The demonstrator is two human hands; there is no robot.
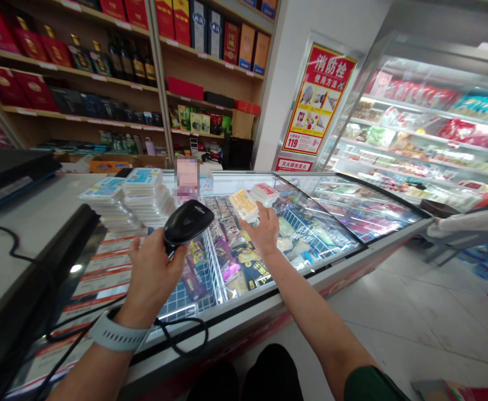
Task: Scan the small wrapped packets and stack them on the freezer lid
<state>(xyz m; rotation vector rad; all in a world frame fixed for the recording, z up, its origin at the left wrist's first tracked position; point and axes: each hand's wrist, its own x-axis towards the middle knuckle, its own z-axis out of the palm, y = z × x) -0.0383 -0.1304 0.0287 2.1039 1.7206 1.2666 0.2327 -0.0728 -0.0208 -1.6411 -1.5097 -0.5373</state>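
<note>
A black handheld scanner [189, 221] is gripped by my left hand [154, 273], which wears a light grey watch band [118, 334] at the wrist. My right hand [264, 227] has its thumb and fingers on a yellow-labelled flat pack [244, 205] above the glass-topped freezer. Right behind those fingers lies a red-labelled pack [264, 192]. Stacks of blue-labelled packs [142, 192] stand left of the scanner. Under the glass are wire baskets [214, 267] with bagged goods.
The scanner's black cable [185, 351] loops over the freezer's front edge. Price labels [108, 259] lie at the left, beside a dark bar. Shelves of boxes and bottles rise behind. A person's sleeve [473, 223] shows at far right, near a grey chair.
</note>
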